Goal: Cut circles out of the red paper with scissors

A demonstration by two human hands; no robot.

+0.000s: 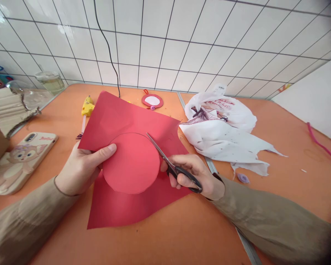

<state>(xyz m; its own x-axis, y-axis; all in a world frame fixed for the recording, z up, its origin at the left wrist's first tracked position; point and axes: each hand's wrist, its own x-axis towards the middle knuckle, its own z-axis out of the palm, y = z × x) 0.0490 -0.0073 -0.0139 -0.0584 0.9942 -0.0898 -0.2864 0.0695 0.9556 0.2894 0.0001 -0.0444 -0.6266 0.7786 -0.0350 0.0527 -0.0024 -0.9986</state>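
A large red sheet [132,114] is held up over the orange table, with a red circle [132,165] at its middle, partly cut along its edge. My left hand [85,165] pinches the sheet and the circle's left side, thumb on top and the other fingers hidden underneath. Black-handled scissors [172,167] are in my right hand [194,175], its fingers through the handles. Their blades lie along the upper right edge of the circle, tips pointing up and left.
Behind the sheet are a yellow glue gun [87,107] and a small red round ornament [152,100]. A phone [22,162] lies at left. White cloth and a plastic bag [223,121] sit at right, near a purple roll [243,178]. A tiled wall stands behind.
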